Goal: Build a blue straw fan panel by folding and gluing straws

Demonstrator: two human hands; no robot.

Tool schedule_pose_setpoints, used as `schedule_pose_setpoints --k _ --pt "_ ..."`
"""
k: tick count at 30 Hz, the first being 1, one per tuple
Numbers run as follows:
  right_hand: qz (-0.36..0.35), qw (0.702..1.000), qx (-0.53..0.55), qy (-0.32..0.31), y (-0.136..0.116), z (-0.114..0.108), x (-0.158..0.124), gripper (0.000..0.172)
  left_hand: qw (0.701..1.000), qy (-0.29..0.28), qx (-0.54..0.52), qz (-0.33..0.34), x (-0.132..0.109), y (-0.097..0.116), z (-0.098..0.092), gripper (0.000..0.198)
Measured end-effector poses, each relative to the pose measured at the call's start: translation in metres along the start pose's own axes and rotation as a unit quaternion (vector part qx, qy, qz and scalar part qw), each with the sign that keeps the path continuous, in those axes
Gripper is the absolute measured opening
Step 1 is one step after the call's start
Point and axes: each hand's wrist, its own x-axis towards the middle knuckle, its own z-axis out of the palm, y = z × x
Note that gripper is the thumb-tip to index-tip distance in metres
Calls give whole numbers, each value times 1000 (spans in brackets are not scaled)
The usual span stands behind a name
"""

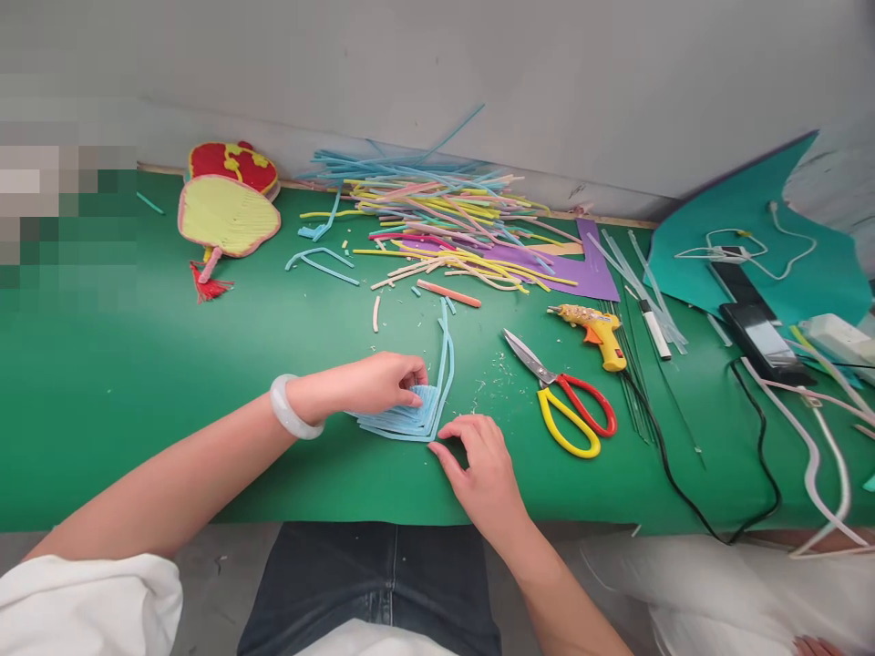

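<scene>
Head view. See a light-blue panel of nested, bent pipe cleaners (400,425) lying flat on a green table (137,401), near the front edge. Bends into a corner at lower right, with two strips running from there up and away from the body.

Resting left hand (391,381) on the panel, with fingers curled and thumb over the strips. Can't tell whether clamped on it or just pressing. Wearing a pale bangle (295,407) on that wrist.

Holding right hand (482,469) at the panel's lower right corner, with thumb and index finger bent and slightly apart. Can't tell whether touching the outer strip or just beside it.

To the right, note red-and-yellow-handled scissors (546,374) lying with blades apart, then a yellow hot-glue gun (596,330), a white-and-black marker (656,332) and clear glue sticks (613,257). Farther right, note a black smartphone (766,342) near a curled teal sheet (745,214).

Beyond the panel, note a mixed pile of pipe cleaners (430,200), partly over a purple sheet (598,269). At far left, note a yellow fan (229,217) with pink rim and red tassel (213,287), overlapping a red piece with yellow flowers (236,164).
</scene>
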Motion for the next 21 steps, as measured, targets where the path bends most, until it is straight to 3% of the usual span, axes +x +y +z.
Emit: schedule_pose_setpoints --k 7,13,21 --pt "0 1000 2 -2 -1 -1 1 2 999 -23 39 -9 2 1 2 18" --pt "14 999 38 2 1 -5 1 6 999 -16 25 -17 1 0 4 23" --pt "7 1000 8 4 -2 -2 2 11 999 -5 38 -19 -2 -2 9 25"
